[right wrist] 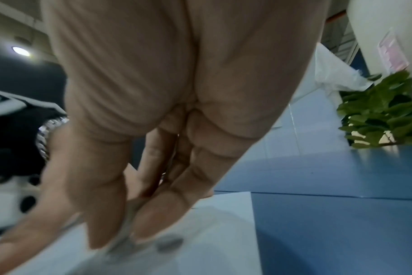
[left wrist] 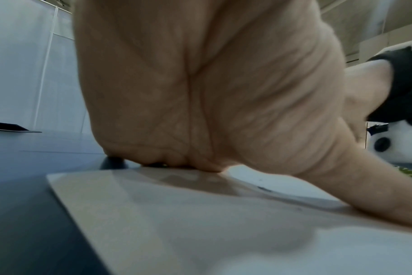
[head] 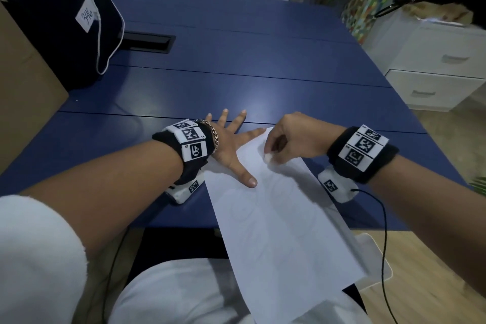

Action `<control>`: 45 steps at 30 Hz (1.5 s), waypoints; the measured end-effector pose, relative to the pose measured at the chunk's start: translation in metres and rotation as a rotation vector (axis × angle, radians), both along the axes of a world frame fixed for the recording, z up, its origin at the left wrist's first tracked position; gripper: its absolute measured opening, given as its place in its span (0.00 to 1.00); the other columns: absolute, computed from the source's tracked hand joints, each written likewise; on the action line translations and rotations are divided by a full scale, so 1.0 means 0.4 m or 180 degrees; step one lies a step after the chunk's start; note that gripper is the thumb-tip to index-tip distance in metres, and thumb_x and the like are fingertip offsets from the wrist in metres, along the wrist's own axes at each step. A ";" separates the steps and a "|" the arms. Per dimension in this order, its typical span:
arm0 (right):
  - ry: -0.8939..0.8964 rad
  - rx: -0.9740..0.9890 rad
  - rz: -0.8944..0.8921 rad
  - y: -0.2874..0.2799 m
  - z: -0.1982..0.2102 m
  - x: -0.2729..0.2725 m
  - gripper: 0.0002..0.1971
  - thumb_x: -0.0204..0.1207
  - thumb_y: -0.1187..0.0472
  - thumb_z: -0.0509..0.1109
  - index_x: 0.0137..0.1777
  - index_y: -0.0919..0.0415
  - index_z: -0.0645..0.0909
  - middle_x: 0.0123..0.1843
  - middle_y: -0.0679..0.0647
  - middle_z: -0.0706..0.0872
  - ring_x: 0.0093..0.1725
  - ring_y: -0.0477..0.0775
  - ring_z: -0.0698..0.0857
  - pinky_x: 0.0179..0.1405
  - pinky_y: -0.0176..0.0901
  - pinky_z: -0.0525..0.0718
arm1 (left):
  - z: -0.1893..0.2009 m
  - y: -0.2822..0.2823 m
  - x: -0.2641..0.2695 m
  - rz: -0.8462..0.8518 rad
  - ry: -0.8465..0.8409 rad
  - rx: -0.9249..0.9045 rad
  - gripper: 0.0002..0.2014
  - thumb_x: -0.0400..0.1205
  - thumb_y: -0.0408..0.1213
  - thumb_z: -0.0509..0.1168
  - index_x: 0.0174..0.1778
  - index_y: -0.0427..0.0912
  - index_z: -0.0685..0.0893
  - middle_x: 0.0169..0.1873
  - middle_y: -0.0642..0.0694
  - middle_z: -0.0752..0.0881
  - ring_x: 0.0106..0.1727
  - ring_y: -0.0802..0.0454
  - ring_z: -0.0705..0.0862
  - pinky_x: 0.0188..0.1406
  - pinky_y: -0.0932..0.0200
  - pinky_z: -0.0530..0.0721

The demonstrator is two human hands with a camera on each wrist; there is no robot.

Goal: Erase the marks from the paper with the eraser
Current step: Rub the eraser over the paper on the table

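Note:
A white sheet of paper point(head: 276, 218) lies slanted across the blue table's near edge and hangs over my lap. My left hand point(head: 231, 144) lies flat with fingers spread, pressing the sheet's far left part; its thumb point(head: 248, 179) rests on the paper point(left wrist: 200, 232). My right hand point(head: 289, 139) pinches a small white eraser point(head: 268, 158) and holds it against the sheet near its far end. In the right wrist view the eraser point(right wrist: 125, 236) sits blurred between the fingertips, over the paper point(right wrist: 212, 232). Faint pencil marks show on the sheet.
A dark bag point(head: 52, 21) with a white label stands at the table's far left beside a cardboard box point(head: 23, 87). A black cable hatch point(head: 147, 42) is set into the blue table point(head: 263, 47). White drawers point(head: 434, 73) stand to the right. A black cable point(head: 384, 231) trails from my right wrist.

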State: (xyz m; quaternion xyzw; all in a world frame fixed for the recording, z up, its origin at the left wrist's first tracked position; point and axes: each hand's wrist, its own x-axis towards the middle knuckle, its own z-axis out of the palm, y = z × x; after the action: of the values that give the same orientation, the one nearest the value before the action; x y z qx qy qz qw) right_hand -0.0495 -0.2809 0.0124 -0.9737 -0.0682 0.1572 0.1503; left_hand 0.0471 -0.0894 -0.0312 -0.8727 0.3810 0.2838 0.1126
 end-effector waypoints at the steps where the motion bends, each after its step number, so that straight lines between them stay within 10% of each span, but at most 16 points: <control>1: 0.0198 0.0012 0.0109 0.001 0.006 -0.009 0.09 0.70 0.54 0.84 0.49 0.43 0.94 0.40 0.38 0.93 0.41 0.35 0.88 0.40 0.22 0.81 | 0.000 0.000 0.000 -0.0003 -0.0011 0.0002 0.74 0.48 0.93 0.67 0.81 0.84 0.24 0.86 0.52 0.16 0.88 0.31 0.19 0.84 0.16 0.31; 7: -0.0603 0.0086 -0.0352 -0.025 -0.019 0.024 0.10 0.72 0.57 0.82 0.53 0.48 0.95 0.42 0.42 0.93 0.47 0.46 0.91 0.44 0.31 0.84 | -0.005 0.005 0.000 -0.0001 0.0007 -0.0093 0.75 0.46 0.94 0.66 0.80 0.85 0.23 0.86 0.52 0.16 0.88 0.31 0.19 0.83 0.16 0.29; 19: -0.0205 -0.0161 -0.0138 -0.059 0.007 -0.095 0.07 0.71 0.56 0.80 0.48 0.47 0.94 0.39 0.38 0.92 0.40 0.36 0.88 0.48 0.45 0.90 | -0.016 0.017 -0.003 -0.0069 -0.0043 -0.0169 0.75 0.49 0.95 0.63 0.85 0.78 0.25 0.88 0.51 0.18 0.89 0.31 0.22 0.85 0.19 0.30; 24: -0.0094 -0.0068 -0.0222 -0.070 0.007 -0.110 0.07 0.71 0.55 0.81 0.49 0.48 0.94 0.41 0.39 0.93 0.41 0.36 0.88 0.48 0.40 0.89 | 0.004 -0.008 -0.021 -0.0237 -0.0148 -0.0758 0.70 0.56 0.87 0.73 0.91 0.57 0.54 0.95 0.48 0.38 0.93 0.34 0.31 0.86 0.16 0.37; 31: -0.0091 -0.0079 -0.0135 -0.051 0.024 -0.062 0.07 0.72 0.54 0.80 0.49 0.47 0.93 0.40 0.42 0.92 0.43 0.42 0.88 0.48 0.42 0.88 | -0.028 -0.021 -0.011 -0.0357 -0.0117 -0.0513 0.71 0.54 0.93 0.65 0.86 0.80 0.30 0.92 0.51 0.26 0.91 0.29 0.28 0.84 0.17 0.32; 42: -0.0416 -0.0186 0.0366 -0.005 -0.016 -0.075 0.08 0.72 0.59 0.77 0.51 0.50 0.93 0.38 0.43 0.88 0.36 0.43 0.83 0.36 0.33 0.79 | -0.039 -0.016 -0.005 -0.0203 -0.0042 -0.0364 0.72 0.49 0.95 0.61 0.83 0.82 0.25 0.88 0.53 0.18 0.88 0.30 0.21 0.83 0.17 0.28; 45: -0.0580 -0.0242 0.0031 -0.022 -0.012 -0.043 0.10 0.73 0.59 0.77 0.53 0.53 0.93 0.42 0.47 0.91 0.41 0.50 0.87 0.45 0.46 0.88 | -0.037 -0.021 -0.005 -0.0143 -0.0045 -0.0280 0.74 0.46 0.96 0.60 0.82 0.81 0.23 0.87 0.52 0.17 0.88 0.30 0.19 0.83 0.17 0.28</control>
State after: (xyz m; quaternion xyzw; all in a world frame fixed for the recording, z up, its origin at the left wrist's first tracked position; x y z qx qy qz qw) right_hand -0.0666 -0.2897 0.0077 -0.9886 -0.0803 0.0712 0.1057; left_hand 0.0449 -0.0977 -0.0461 -0.8701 0.4117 0.2580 0.0832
